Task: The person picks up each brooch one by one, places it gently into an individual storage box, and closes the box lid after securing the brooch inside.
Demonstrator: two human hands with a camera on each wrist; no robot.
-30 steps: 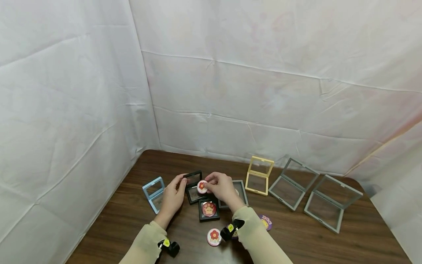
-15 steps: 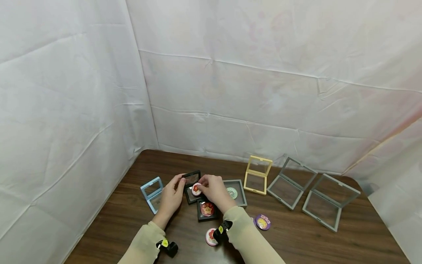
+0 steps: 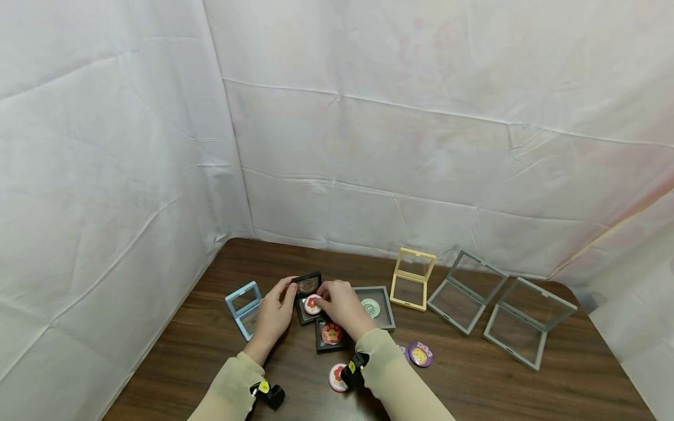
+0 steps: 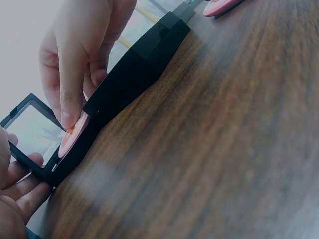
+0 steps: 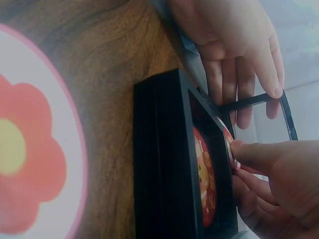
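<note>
A small black hinged display frame stands unfolded, its clear window lid raised. My left hand grips that lid at its left edge, thumb on one side and fingers behind, as the right wrist view shows. My right hand pinches a round white badge with a red flower, which lies tilted over the frame's lower half. In the left wrist view the thumb sits on the badge. Directly in front is a second black frame, shut, with a red star badge inside.
A grey frame with a green badge lies right of my right hand. A blue frame stands unfolded at left; yellow and grey frames stand at right. Nearer me lie a flower badge and purple badges.
My right hand has moved left and slightly down with the flower badge, bringing it over the black frame's lower half. The left hand keeps its grip on the lid.
</note>
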